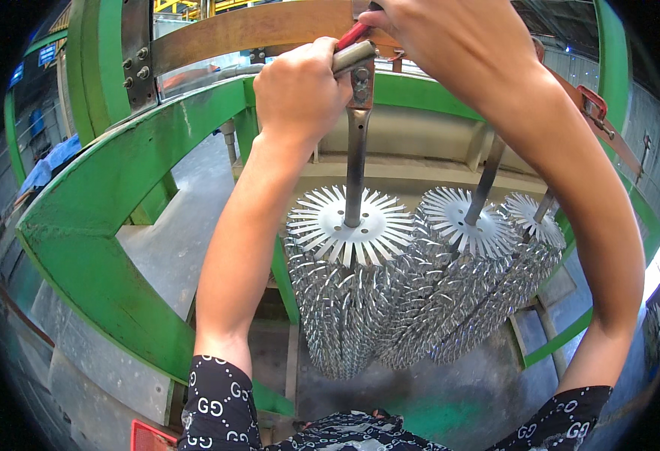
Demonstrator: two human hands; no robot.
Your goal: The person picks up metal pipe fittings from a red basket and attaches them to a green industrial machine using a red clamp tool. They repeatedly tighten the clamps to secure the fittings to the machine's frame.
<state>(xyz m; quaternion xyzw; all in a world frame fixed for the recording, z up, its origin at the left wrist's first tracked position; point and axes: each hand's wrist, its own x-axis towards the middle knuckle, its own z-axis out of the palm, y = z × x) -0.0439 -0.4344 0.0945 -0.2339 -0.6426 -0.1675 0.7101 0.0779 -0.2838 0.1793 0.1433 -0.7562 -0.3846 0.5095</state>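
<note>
Hands both up at the top of the nearest hanger rod [356, 169]: left hand [300, 94] fisted tight round a short grey bar [354, 55] at the rod's head, right hand [450, 37] closed over a red-handled tool [352, 34] just above it, tool tip hidden behind the fingers so can't tell what it bites on. Rod hangs straight down from a bolted bracket [361, 79] under the brown crossbeam [247, 30], inside the green frame [119, 188]. Three racks hang in a row, each a disc of radial fins on top with a dense column of small shiny metal pieces below: near rack [345, 263] under the hands, middle rack [450, 255] touching it, far rack [529, 240] beyond. All three look fully loaded and already on their rods. My read: loading and hanging are done, work in hand is the fixing at the near rod's head, fastening or loosening, can't say which. Other two rod heads are hidden by the right arm, so their state is unknown. Grey floor [195, 248] below, red crate corner [149, 437] at bottom edge
</note>
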